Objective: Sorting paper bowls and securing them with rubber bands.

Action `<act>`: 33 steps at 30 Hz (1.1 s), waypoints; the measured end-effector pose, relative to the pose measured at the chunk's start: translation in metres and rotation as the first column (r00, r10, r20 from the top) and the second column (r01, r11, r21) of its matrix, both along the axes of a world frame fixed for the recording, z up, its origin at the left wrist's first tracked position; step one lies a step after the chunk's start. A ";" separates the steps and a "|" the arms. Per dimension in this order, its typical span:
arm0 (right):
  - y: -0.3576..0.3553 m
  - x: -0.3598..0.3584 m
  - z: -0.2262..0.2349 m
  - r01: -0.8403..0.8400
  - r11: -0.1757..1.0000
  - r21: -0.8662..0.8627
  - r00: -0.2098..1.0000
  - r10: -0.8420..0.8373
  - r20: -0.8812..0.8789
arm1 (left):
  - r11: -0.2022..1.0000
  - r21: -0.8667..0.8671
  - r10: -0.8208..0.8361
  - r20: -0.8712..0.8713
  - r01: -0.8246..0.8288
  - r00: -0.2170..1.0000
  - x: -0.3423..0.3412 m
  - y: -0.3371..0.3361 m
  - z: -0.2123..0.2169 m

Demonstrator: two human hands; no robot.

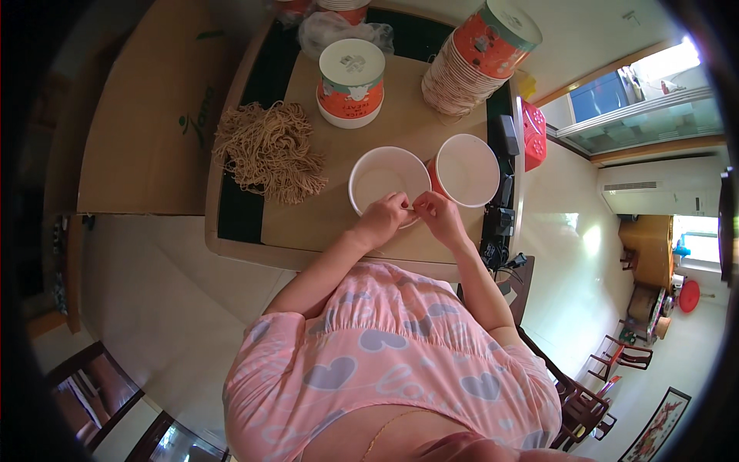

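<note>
My left hand (384, 214) and my right hand (439, 215) meet at the near rim of a white-lined paper bucket (377, 173). Both are closed, thumbs and fingertips pinched together around what looks like a short bit of thin tan cord (409, 209); the fingers hide most of it. To the right of that bucket stands a second open bucket (468, 171), red outside and white inside. A tangled heap of tan cords (269, 150) lies at the left of the table. Farther back, an orange bucket (351, 88) rests upside down with its white base up.
A tall stack of nested buckets (477, 61), with tan cords along its side, leans at the table's back right. Crumpled clear plastic (342, 32) lies at the back. Black power adapters (502, 219) line the right edge. A large cardboard box (150, 115) stands left.
</note>
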State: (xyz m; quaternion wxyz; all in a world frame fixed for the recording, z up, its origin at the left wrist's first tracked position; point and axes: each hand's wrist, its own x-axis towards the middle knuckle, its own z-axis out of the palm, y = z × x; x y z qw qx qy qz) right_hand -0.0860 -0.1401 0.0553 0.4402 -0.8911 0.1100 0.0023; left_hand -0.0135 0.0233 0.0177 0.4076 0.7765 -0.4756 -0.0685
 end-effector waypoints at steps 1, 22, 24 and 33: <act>0.001 -0.001 -0.001 0.000 1.000 0.016 1.000 -0.001 0.020 | 1.000 0.000 0.001 0.000 -0.001 1.000 -0.001 -0.001 0.004; 0.015 -0.016 -0.013 0.137 0.982 0.133 0.980 -0.154 0.127 | 0.968 0.250 -0.035 0.035 0.025 0.999 0.003 0.001 0.003; 0.014 -0.014 -0.018 0.145 0.976 0.161 0.975 -0.168 0.143 | 0.970 0.241 -0.024 0.022 0.018 0.999 0.001 -0.002 0.002; 0.010 -0.011 -0.016 0.156 0.979 0.131 0.978 -0.172 0.120 | 0.998 -0.018 0.047 -0.258 -0.054 0.965 0.001 -0.006 -0.002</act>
